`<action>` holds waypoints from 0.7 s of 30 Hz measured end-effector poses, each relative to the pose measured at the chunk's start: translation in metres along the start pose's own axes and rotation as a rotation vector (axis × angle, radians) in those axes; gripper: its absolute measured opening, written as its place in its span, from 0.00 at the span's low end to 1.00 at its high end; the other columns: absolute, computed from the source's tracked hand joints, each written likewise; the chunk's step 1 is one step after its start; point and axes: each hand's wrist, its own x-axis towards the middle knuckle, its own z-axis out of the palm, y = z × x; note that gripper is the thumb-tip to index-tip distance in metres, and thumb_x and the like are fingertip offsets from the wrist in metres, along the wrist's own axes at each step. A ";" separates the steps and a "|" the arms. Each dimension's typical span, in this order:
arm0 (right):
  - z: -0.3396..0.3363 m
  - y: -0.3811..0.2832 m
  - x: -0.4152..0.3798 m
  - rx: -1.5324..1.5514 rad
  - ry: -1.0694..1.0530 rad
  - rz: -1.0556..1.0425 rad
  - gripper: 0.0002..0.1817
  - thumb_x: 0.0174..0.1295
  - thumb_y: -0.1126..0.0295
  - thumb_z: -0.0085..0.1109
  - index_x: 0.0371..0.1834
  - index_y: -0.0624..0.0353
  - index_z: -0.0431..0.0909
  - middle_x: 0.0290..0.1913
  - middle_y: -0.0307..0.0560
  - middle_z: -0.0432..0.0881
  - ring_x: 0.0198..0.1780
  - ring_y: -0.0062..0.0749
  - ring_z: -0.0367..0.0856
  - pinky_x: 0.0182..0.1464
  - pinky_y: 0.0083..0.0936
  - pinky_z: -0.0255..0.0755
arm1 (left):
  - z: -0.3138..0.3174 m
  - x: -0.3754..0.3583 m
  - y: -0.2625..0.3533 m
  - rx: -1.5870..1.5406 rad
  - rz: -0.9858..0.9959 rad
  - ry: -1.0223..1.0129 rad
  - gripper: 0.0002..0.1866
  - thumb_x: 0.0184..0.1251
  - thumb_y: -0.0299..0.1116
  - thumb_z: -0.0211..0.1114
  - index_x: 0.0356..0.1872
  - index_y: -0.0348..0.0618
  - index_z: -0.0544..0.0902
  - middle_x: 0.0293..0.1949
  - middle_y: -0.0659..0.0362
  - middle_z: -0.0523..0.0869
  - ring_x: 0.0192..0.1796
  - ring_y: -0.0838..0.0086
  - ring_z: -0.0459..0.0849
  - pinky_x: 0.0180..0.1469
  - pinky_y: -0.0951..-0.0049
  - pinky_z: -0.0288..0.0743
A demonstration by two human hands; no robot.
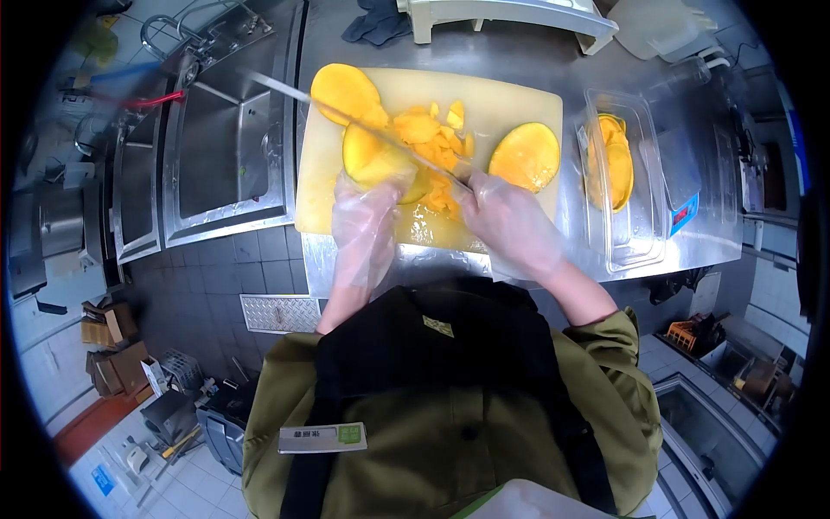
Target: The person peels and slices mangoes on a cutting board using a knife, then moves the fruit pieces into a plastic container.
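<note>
Left hand (370, 221), gloved, grips a mango half (367, 160) at the cutting board (514, 102)'s nine o'clock; right hand (510, 223) clasps a knife (367, 130) pointing toward ten o'clock, mango pieces (439, 149) nearby

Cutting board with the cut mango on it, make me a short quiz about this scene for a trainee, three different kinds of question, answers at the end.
1. Fill in the blank: the left hand and the right hand both wear thin, see-through plastic ____.

2. Multiple choice: what does the right hand hold?
A) a wooden spoon
B) a long, silver-bladed knife
C) a white cloth

3. True or false: in the picture, the clear, rectangular plastic container stands to the right of the pale cream, rectangular cutting board.

Key:
1. gloves
2. B
3. True
</note>
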 end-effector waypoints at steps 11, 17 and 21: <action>-0.019 0.019 0.007 -0.426 0.108 -0.510 0.20 0.54 0.76 0.53 0.52 0.70 0.73 0.20 0.43 0.73 0.20 0.34 0.77 0.19 0.29 0.70 | 0.001 -0.007 0.003 0.285 -0.030 0.001 0.18 0.67 0.31 0.62 0.54 0.31 0.74 0.43 0.56 0.84 0.42 0.76 0.82 0.40 0.77 0.75; 0.011 0.010 0.003 -0.671 0.157 -0.374 0.17 0.50 0.76 0.55 0.46 0.66 0.78 0.20 0.38 0.72 0.20 0.25 0.76 0.17 0.23 0.66 | 0.001 0.000 -0.023 0.878 0.252 -0.004 0.20 0.66 0.28 0.61 0.57 0.36 0.71 0.44 0.51 0.81 0.42 0.65 0.82 0.45 0.70 0.75; 0.019 -0.005 0.009 -0.550 0.104 -0.259 0.18 0.53 0.78 0.52 0.49 0.71 0.74 0.22 0.46 0.76 0.23 0.36 0.80 0.21 0.29 0.72 | 0.017 -0.019 -0.017 0.998 0.367 -0.066 0.24 0.56 0.22 0.64 0.56 0.38 0.71 0.47 0.45 0.78 0.47 0.54 0.80 0.51 0.62 0.74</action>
